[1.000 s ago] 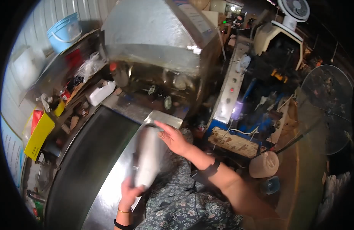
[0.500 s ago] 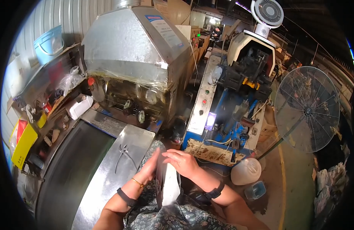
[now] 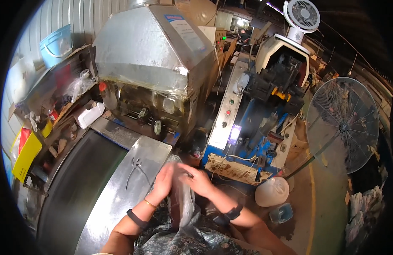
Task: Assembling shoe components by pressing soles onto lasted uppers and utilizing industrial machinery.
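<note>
My left hand (image 3: 163,180) and my right hand (image 3: 197,180) meet at their fingertips in front of me, above my lap. The fingers are smeared by motion where they come together. A small dark spot shows at the right index finger; what it is I cannot make out. Just below the hands, between my forearms, lies a long, limp piece (image 3: 186,204), whitish on its right side and dark reddish on its left. Its upper end disappears under the fingers, so whether they grip it is hidden. Left of my hands, pliers (image 3: 137,170) rest with spread handles on a shiny metal plate (image 3: 107,208).
A dark conveyor belt (image 3: 77,191) runs along the left, leading toward a metal-hooded machine (image 3: 137,46). Ahead to the right stands a blue-framed machine (image 3: 243,140) with buttons. A large stand fan (image 3: 343,125), a white jug (image 3: 271,191) and a bluish tub (image 3: 282,213) are at the right.
My right hand has moved slightly down and turned, with its fingers toward the left hand. The limp piece has shifted, now showing its dark reddish side. The view has tilted a little.
</note>
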### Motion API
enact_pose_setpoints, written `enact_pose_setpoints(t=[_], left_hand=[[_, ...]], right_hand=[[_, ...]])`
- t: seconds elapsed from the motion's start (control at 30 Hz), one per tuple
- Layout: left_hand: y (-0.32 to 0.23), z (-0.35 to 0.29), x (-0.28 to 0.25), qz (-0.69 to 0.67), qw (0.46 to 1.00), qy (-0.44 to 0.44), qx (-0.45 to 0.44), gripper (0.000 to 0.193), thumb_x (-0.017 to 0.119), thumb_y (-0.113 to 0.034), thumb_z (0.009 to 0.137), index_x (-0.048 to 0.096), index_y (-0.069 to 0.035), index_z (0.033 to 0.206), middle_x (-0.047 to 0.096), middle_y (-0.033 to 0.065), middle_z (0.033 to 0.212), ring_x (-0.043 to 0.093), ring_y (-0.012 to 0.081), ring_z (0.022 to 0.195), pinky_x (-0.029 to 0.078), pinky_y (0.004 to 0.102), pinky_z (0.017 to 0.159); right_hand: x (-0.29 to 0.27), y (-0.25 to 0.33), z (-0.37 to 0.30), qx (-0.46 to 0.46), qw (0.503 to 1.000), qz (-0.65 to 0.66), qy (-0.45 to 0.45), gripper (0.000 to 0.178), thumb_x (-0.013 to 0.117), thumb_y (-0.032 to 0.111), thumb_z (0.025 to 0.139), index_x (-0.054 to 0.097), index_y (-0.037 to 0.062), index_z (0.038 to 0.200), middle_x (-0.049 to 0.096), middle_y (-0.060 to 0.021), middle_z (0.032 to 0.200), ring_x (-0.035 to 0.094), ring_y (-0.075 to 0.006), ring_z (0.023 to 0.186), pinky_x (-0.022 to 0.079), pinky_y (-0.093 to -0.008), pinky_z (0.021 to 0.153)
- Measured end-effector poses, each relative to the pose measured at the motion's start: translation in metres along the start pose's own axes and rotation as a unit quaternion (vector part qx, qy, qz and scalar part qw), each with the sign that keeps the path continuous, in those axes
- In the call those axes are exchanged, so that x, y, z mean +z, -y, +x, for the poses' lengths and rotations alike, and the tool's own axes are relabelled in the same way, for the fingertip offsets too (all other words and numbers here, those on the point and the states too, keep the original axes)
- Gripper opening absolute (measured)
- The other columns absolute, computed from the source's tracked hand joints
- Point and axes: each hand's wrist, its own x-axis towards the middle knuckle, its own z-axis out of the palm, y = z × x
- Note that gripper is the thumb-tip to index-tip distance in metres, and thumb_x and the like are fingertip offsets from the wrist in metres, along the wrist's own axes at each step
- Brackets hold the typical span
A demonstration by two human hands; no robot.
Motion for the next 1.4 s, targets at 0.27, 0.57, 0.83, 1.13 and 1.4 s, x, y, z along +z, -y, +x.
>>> enact_pose_setpoints(t=[0.27,0.57,0.83,1.13,1.4], left_hand=[[0.059,-0.002,-0.052,0.009,0.961,0.149,-0.235,0.055,0.068,-0.020,0.085,0.050,-0.001,0.134,0.064,0.0124,0.114,0.059,0.0214,0.107,0.046,0.0337,0.096],[0.058,-0.023,-0.061,-0.157,0.934,0.019,-0.321,0.045,0.069,-0.013,0.089,0.050,-0.005,0.129,0.063,0.0077,0.109,0.060,0.0176,0.098,0.049,0.0293,0.085],[0.074,-0.022,-0.069,-0.085,0.939,0.066,-0.326,0.045,0.066,-0.018,0.093,0.048,-0.003,0.131,0.061,0.0062,0.106,0.057,0.0142,0.097,0.048,0.0273,0.085],[0.064,-0.005,-0.075,-0.229,0.896,0.095,-0.369,0.048,0.058,-0.029,0.097,0.048,-0.001,0.135,0.062,0.0101,0.119,0.056,0.0197,0.113,0.043,0.0345,0.101],[0.024,-0.025,-0.067,0.479,0.830,0.046,-0.283,0.051,0.030,-0.034,0.104,0.065,0.003,0.102,0.069,0.0257,0.098,0.064,0.0457,0.093,0.051,0.0482,0.084]], right_hand=[[0.046,-0.058,-0.072,0.202,0.979,0.019,0.006,0.030,0.059,0.021,0.097,0.054,0.0014,0.074,0.050,-0.0029,0.060,0.042,-0.0086,0.060,0.040,-0.0350,0.052],[0.101,-0.106,-0.044,0.507,0.826,0.243,0.050,0.080,0.029,0.067,0.098,0.058,-0.0001,0.129,0.066,-0.0145,0.114,0.060,-0.0213,0.106,0.046,-0.0333,0.092],[0.091,-0.066,-0.008,0.181,0.903,-0.314,0.230,0.052,0.033,0.032,0.102,0.062,-0.0026,0.079,0.068,-0.0223,0.079,0.067,-0.0430,0.082,0.054,-0.0469,0.077],[0.086,-0.095,-0.060,0.252,0.937,0.218,0.109,0.058,0.043,0.028,0.104,0.023,-0.0004,0.151,0.046,-0.0188,0.142,0.045,-0.0220,0.129,0.033,-0.0326,0.109],[0.117,-0.044,0.004,0.313,0.929,-0.075,0.181,0.071,0.045,0.031,0.100,0.009,-0.0062,0.149,0.046,-0.0398,0.130,0.054,-0.0517,0.112,0.046,-0.0514,0.093]])
